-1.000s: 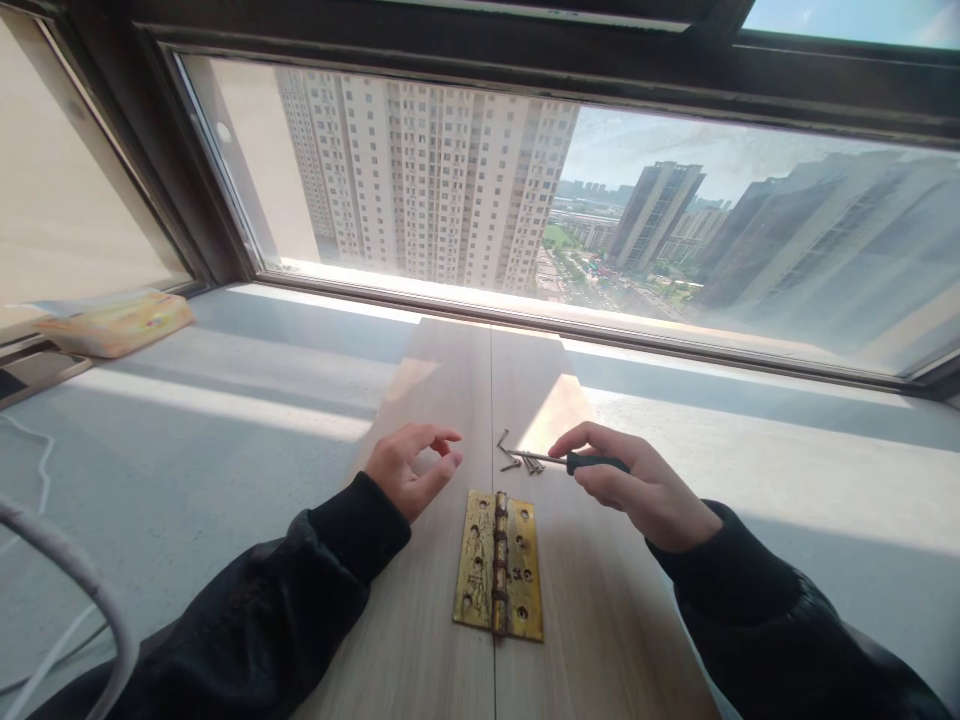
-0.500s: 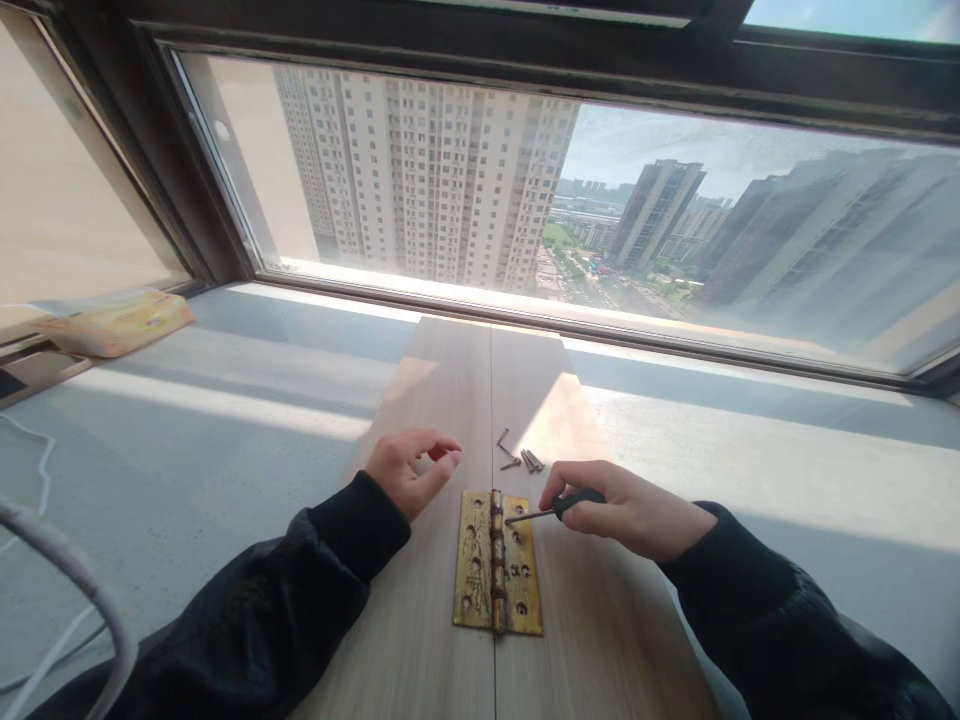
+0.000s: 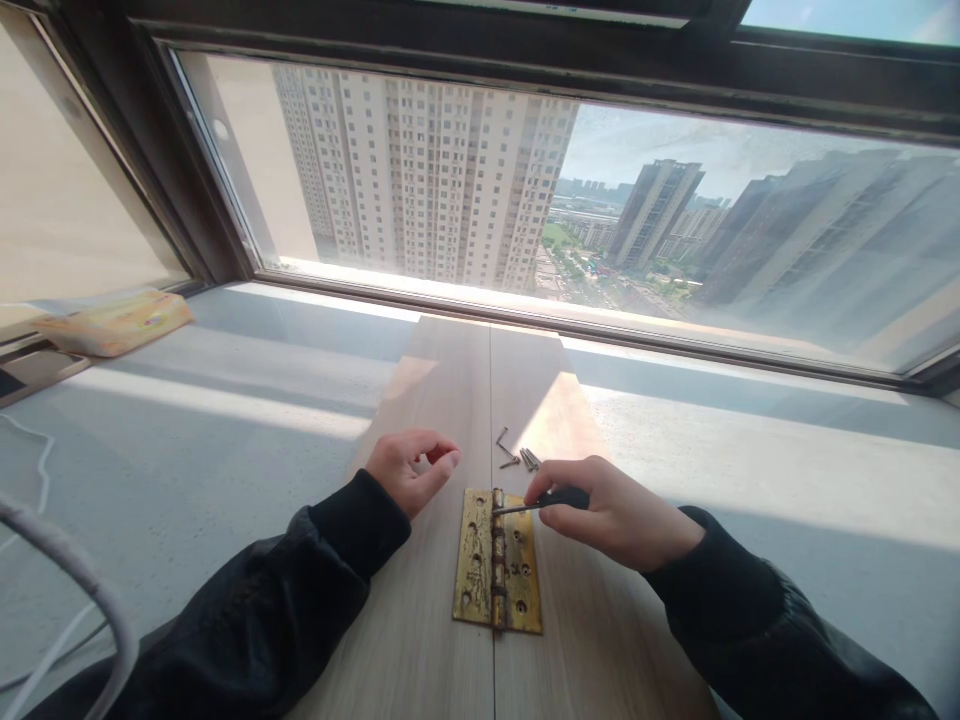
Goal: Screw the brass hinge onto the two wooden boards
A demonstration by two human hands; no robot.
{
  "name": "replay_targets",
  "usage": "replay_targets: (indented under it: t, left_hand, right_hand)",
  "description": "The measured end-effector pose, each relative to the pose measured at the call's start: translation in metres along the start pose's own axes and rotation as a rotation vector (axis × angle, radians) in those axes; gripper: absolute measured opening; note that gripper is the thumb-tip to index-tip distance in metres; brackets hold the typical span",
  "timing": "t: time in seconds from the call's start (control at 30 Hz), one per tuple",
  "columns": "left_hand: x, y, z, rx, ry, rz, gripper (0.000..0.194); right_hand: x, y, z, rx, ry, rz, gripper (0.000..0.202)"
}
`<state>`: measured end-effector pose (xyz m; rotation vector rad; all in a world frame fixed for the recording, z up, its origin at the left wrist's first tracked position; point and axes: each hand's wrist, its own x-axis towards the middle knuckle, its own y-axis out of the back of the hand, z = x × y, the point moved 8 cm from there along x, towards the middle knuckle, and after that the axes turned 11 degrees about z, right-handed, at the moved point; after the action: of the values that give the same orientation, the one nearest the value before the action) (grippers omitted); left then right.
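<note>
Gold-coloured butt hinge point(image 3: 498, 570) is overlapped by a screwdriver point(image 3: 568, 497) gripped in the right hand point(image 3: 611, 515); left hand point(image 3: 405, 470) curled narrow, fingertip contact unclear.

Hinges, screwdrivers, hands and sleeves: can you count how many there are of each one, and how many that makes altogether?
Brass-coloured hinge: 1
Screwdriver: 1
Left hand and right hand: 2
Black left sleeve and black right sleeve: 2
Total: 6
</note>
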<state>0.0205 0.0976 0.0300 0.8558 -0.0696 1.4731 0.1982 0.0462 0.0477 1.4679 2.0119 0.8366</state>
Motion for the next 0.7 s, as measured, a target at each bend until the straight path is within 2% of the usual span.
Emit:
replay_targets:
  t: [0.5, 0.7]
  left_hand:
    - [-0.001, -0.001, 0.001, 0.000, 0.027, -0.018, 0.019]
    - [-0.001, -0.001, 0.000, 0.000, 0.029, -0.024, 0.020]
  right_hand:
    - [-0.002, 0.014, 0.001, -0.012, 0.002, -0.011, 0.013]
    - [-0.002, 0.010, 0.004, -0.033, -0.011, -0.035, 0.015]
